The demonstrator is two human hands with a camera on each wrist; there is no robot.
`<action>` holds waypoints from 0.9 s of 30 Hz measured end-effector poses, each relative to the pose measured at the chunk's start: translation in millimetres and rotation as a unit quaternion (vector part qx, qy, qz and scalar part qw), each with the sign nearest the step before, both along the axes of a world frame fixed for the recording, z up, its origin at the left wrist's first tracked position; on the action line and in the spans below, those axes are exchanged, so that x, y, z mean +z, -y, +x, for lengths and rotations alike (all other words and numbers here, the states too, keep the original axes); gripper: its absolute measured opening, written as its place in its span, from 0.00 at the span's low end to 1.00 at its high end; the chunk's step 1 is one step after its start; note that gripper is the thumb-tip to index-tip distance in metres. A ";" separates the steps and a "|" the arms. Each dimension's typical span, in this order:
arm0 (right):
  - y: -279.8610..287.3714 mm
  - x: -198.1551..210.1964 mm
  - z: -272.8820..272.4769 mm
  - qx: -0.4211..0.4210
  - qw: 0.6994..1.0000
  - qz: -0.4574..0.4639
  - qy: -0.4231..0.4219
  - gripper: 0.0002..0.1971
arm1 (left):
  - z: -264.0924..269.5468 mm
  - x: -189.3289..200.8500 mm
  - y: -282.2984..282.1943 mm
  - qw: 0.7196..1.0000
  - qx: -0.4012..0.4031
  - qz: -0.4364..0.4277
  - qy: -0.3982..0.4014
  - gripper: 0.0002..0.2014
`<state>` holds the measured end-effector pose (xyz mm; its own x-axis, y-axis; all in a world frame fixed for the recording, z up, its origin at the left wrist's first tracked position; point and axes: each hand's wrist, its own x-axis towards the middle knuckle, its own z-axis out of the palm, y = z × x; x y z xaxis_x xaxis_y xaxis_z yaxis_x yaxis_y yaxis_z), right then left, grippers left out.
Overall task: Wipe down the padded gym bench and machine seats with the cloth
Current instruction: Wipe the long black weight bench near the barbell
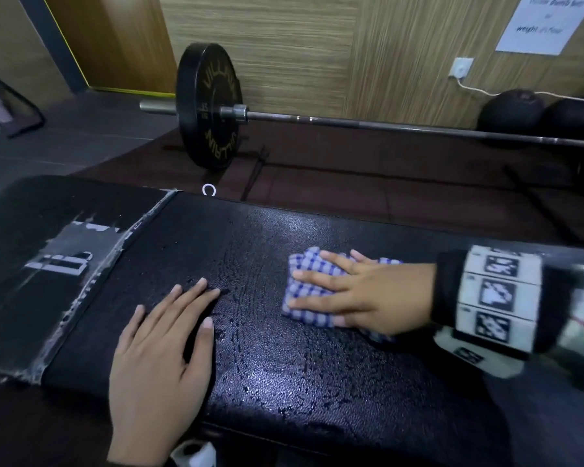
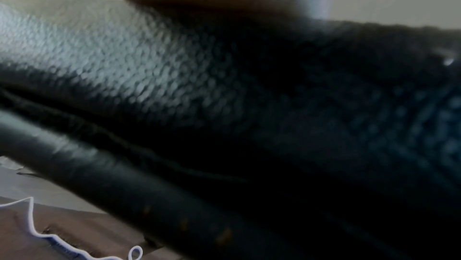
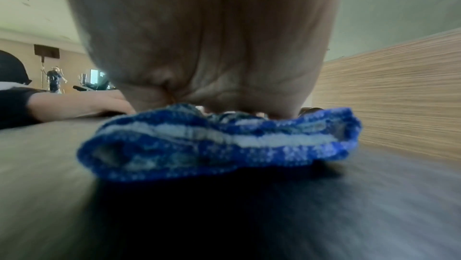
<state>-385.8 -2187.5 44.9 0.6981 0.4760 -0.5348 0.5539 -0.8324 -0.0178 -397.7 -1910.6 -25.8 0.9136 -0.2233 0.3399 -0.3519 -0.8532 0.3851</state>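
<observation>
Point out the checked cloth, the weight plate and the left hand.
checked cloth (image 1: 305,281): head view, exposed checks left of the fingers.
weight plate (image 1: 209,106): head view, lettered black face.
left hand (image 1: 159,352): head view, back of the hand.

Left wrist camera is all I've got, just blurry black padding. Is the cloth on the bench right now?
Observer: Yes. The checked cloth lies on the bench, under the flat right hand.
Operator: What's my left hand doing?
Observer: The left hand rests flat on the pad with straight fingers, apart from the cloth and holding nothing.
Operator: Any wet patch showing?
Observer: Droplets glisten on the pad between and in front of the hands.
</observation>
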 end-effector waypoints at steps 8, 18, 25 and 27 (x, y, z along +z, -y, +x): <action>-55.0 -11.6 -26.0 0.092 0.991 0.078 0.056 0.24 | 0.5 -1.3 -1.3 1.000 0.002 -0.003 -0.009 0.21; 26.1 0.3 -33.3 0.026 1.000 0.005 -0.009 0.27 | 1.1 -1.1 0.0 1.000 0.006 -0.001 -0.002 0.20; -30.4 -0.9 -5.4 0.005 0.999 0.026 0.033 0.27 | -0.4 -2.2 -1.1 1.000 0.006 0.002 -0.002 0.20; -43.0 -4.7 -16.5 0.033 0.998 0.039 0.045 0.25 | 0.4 -2.6 -1.2 1.000 0.003 0.002 0.001 0.21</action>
<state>-402.3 -2144.5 40.2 0.7071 0.5610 -0.4304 0.6102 -0.7917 -0.0294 -397.3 -1909.4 -28.4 0.9144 -0.2194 0.3401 -0.3473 -0.8570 0.3807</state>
